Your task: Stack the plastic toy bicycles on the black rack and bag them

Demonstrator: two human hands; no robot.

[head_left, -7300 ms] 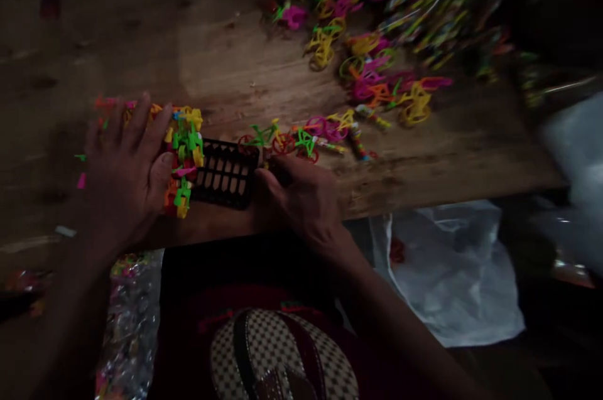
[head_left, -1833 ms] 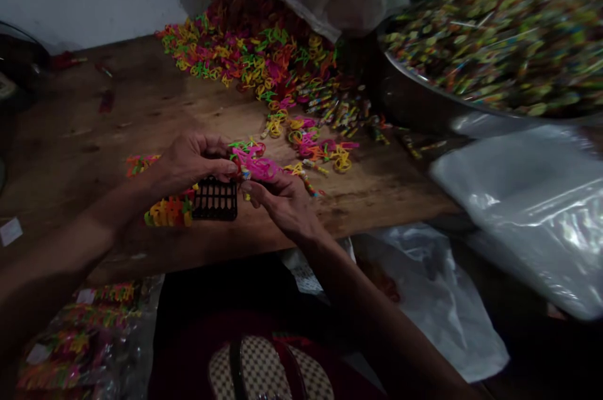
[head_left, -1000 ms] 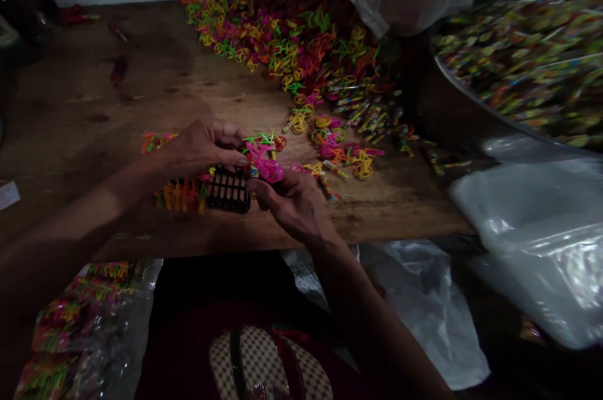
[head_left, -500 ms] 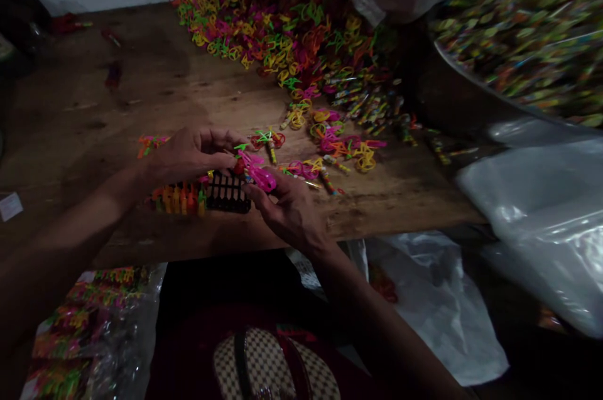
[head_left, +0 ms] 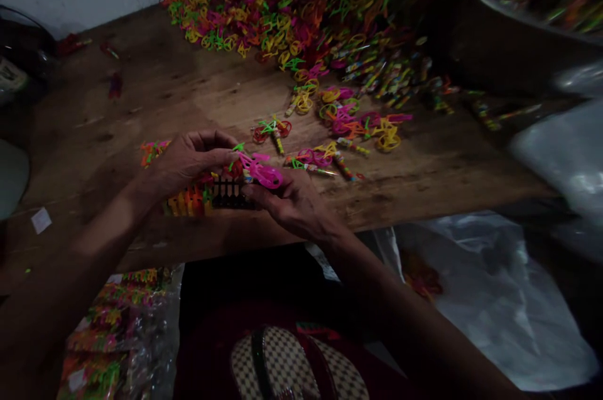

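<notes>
A small plastic toy with a bright pink loop and green and red bits is pinched between my two hands above the table. My left hand is closed on its red and green end, thumb below and fingers curled over. On the pink end, my right hand grips with thumb and fingers; a short printed tube partly shows by the thumb. Just beneath lies a black slotted rack, partly covered by my hands. Orange and yellow plastic pieces stand in a row at its left part.
A large heap of coloured plastic pieces covers the back of the wooden table. Printed tubes lie at its right, below a filled basin. Loose assembled toys lie nearby. Plastic bags hang below the front edge.
The view has swung, so the table and heap appear shifted, and the basin has moved toward the upper right corner. Both hands keep hold of the toy with almost the same grip.
</notes>
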